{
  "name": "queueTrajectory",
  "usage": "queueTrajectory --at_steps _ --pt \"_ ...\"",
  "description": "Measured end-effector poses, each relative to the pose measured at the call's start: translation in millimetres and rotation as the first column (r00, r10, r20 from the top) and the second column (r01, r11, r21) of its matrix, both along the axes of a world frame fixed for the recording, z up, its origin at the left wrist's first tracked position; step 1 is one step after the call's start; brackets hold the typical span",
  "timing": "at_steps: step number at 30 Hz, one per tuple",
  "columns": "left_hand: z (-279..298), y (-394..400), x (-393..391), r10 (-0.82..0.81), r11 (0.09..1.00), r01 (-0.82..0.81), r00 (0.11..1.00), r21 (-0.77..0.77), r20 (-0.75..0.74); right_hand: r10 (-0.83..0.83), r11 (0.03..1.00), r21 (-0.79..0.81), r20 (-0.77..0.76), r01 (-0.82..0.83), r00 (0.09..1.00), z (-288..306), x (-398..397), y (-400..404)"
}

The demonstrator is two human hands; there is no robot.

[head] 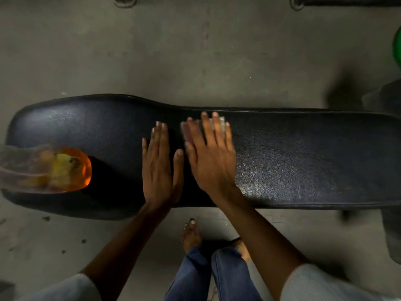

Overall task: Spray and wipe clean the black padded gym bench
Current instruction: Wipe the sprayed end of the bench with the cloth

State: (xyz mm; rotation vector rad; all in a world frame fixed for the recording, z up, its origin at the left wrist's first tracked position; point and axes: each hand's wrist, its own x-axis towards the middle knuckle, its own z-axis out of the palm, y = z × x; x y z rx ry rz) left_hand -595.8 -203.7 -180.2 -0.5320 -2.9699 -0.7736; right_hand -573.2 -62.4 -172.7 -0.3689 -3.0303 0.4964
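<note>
The black padded bench [303,153] runs left to right across the view, wider at its left end. My left hand [161,164] lies flat on the pad near the middle, fingers together, holding nothing. My right hand [211,155] presses flat on a small pale cloth [221,122], which shows only between and beyond the fingers. A clear spray bottle [50,168] with orange liquid lies on its side on the bench's left end, blurred. The pad to the right of my right hand shines wet.
Grey concrete floor [173,51] surrounds the bench. My bare feet [192,234] and blue trouser legs stand close to the near edge. A green object [397,48] sits at the far right edge, and dark equipment feet [297,2] show at the top.
</note>
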Motion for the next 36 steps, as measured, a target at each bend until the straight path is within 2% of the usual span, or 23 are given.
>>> queueTrajectory --at_steps 2,4,9,11,15,18,20,23,25,29,31,33,36 --pt "2 1 0 0.032 0.996 -0.034 0.999 0.088 0.029 0.112 0.994 0.01 -0.001 -0.112 0.994 -1 -18 4" --pt "2 5 -1 0.038 0.999 -0.039 0.999 0.025 0.024 0.107 0.994 0.007 -0.011 -0.107 0.994 -2 -21 21" --pt "-2 24 -5 -0.039 0.961 0.049 0.998 -0.27 0.041 -0.256 0.966 0.032 0.033 0.255 0.966 -1 26 73" --pt "-3 27 -4 -0.035 0.943 0.049 0.998 -0.328 0.048 -0.334 0.943 0.038 0.069 0.332 0.94 3 53 65" --pt "-1 32 -3 -0.042 0.958 0.049 0.999 -0.281 0.029 -0.225 0.974 0.02 0.096 0.224 0.97 2 70 38" --pt "1 53 1 -0.186 0.961 0.189 0.982 -0.201 0.033 -0.096 0.995 0.01 0.047 0.096 0.994 -2 51 60" --pt "3 74 4 -0.272 0.947 0.275 0.962 -0.165 0.041 -0.103 0.995 0.016 0.026 0.103 0.994 -4 40 89" --pt "2 100 11 -0.33 0.928 0.336 0.942 -0.161 0.062 -0.271 0.962 0.024 0.059 0.27 0.961 -2 50 137" --pt "-1 109 14 -0.339 0.909 0.349 0.937 -0.228 0.082 -0.396 0.918 0.038 0.065 0.394 0.916 0 76 157" --pt "-5 114 18 -0.311 0.903 0.321 0.947 -0.285 0.083 -0.524 0.851 0.067 0.094 0.52 0.846 1 124 134" --pt "-1 120 21 -0.291 0.921 0.3 0.954 -0.247 0.073 -0.492 0.871 0.068 0.12 0.487 0.862 -1 123 115" --pt "3 134 25 -0.294 0.934 0.303 0.953 -0.189 0.077 -0.378 0.926 0.052 0.099 0.375 0.92 -3 109 113" --pt "5 164 30 -0.329 0.935 0.334 0.942 -0.119 0.063 -0.229 0.973 0.029 0.049 0.228 0.972 -7 86 146"
